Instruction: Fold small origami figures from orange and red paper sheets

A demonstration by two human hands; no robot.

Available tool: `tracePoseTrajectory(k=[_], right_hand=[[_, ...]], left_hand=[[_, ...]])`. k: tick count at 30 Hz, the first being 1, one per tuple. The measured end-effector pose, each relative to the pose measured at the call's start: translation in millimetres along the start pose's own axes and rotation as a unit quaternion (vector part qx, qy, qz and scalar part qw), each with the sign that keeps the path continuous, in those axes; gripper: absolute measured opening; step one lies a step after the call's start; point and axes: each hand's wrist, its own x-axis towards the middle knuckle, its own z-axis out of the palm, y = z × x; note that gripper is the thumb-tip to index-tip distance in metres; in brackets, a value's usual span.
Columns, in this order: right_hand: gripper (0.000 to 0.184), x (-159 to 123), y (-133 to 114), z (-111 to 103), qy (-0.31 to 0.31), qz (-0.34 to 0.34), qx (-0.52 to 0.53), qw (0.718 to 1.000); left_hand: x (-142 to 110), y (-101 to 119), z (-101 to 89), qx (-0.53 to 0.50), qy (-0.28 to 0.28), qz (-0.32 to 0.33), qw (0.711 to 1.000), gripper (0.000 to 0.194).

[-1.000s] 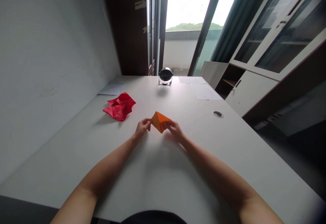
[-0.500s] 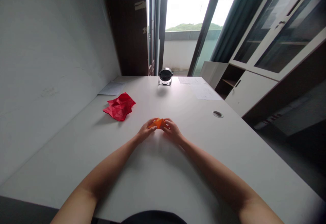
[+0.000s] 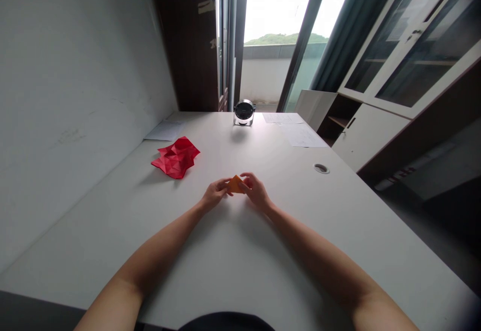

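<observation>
A small piece of folded orange paper (image 3: 235, 184) is held between both hands above the middle of the white table. My left hand (image 3: 215, 193) pinches its left side, with the thumb low and the fingers behind. On the opposite side my right hand (image 3: 256, 190) grips the right edge between thumb and fingers, its index finger raised and curved over. The paper now shows a flat face with a peak at the top. Parts of its edges are hidden behind the fingers. Farther off to the left lies a creased sheet of red paper (image 3: 176, 158).
The white table (image 3: 240, 261) meets a wall on the left. At its far end stands a round black device on a metal stand (image 3: 244, 112). White sheets (image 3: 304, 136) lie at the back right, another sheet (image 3: 164, 131) back left. A cable hole (image 3: 321, 168) is at right.
The orange paper has turned from a wide, partly opened shape into a narrower, flatter peaked one. My fingers have shifted on it; the red paper has stayed put.
</observation>
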Motion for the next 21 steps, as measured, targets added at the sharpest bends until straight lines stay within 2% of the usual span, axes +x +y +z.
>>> tracePoseTrajectory(k=[4, 8, 12, 16, 21], right_hand=[[0.03, -0.5, 0.7, -1.5, -0.022, -0.002, -0.021, 1.0], [0.032, -1.9, 0.4, -0.7, -0.042, 0.002, -0.049, 0.998], [0.032, -4.4, -4.1, 1.5, -0.098, -0.003, -0.07, 0.993], [0.031, -7.4, -10.2, 3.6, -0.152, 0.0, -0.088, 0.985], [0.035, -8.6, -14.4, 3.4, -0.153, -0.009, -0.106, 0.983]], left_hand=[[-1.2, 3.2, 2.0, 0.005, 0.003, -0.001, 1.0, 0.048], [-5.3, 11.4, 4.3, 0.039, -0.016, 0.009, 0.999, 0.042], [-9.3, 17.7, 5.0, 0.096, -0.011, 0.037, 0.995, 0.039], [-10.7, 18.3, 3.8, 0.125, -0.003, 0.033, 0.992, 0.039], [-10.0, 16.0, 3.8, 0.125, 0.024, 0.028, 0.992, 0.039]])
